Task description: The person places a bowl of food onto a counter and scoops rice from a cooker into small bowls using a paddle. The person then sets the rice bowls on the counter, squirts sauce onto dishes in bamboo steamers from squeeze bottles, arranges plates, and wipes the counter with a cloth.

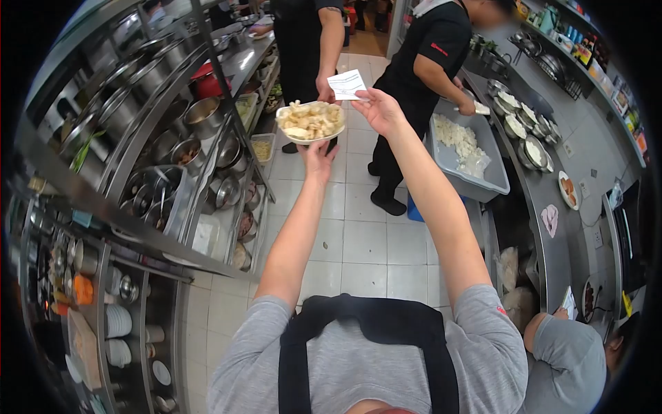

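A: Start at the left. What's there?

B: Steel shelving (148,148) stacked with pots and pans. Just right of it, the left hand (318,155) is raised palm up, fingers spread under a white bowl (310,123) heaped with pale fried pieces, bearing it from below.

A: And the right hand?

B: The right hand (378,109) pinches a paper slip (347,84) between thumb and fingertips, held up just beside the bowl. A co-worker's hand (325,88) in a black sleeve reaches toward the slip, close to touching it.

A: So which step is this?

B: It looks like a hand-over, bowl and slip offered together. The next move calls for keeping the bowl level while the slip is let go only once gripped.

A: Farther right?

B: Another person bends over a grey tub (476,165) of white chunks on the counter.
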Demonstrator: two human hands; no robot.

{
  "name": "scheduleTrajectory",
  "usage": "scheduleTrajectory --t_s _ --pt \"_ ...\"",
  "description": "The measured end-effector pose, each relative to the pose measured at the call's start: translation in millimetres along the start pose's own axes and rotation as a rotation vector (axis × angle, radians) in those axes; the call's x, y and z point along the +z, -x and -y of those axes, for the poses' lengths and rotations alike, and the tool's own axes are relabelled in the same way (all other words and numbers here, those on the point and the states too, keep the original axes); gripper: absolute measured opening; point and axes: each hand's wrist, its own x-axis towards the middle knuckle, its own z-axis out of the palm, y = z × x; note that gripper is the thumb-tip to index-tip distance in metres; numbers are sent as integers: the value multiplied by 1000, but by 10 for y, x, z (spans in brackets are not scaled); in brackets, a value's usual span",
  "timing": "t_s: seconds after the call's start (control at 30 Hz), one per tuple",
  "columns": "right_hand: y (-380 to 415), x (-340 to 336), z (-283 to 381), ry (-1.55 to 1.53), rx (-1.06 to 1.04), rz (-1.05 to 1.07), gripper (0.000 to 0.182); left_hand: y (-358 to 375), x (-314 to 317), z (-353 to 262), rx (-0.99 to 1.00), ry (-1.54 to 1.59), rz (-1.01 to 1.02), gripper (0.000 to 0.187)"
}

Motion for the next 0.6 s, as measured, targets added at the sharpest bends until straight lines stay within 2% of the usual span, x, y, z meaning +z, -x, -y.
scheduleTrajectory --t_s 0.17,0.23,0.3,0.37,0.5,0.6 --pt "-282 38 -108 41 32 -27 22 -248 117 -225 -28 92 53 68" --pt "-379 139 -166 41 2 -31 23 -276 194 -324 46 -46 -36 68" --pt "-484 257 -199 55 19 -24 23 -340 157 -455 33 -58 -13 66" --pt "-605 369 -213 78 28 -32 23 -351 40 -620 -10 -69 130 64" --pt "-647 490 -291 134 75 -21 21 -109 -245 -1070 -167 -97 213 67" --pt "-482 547 -329 123 68 -42 19 307 -441 -1407 -269 -192 170 65"
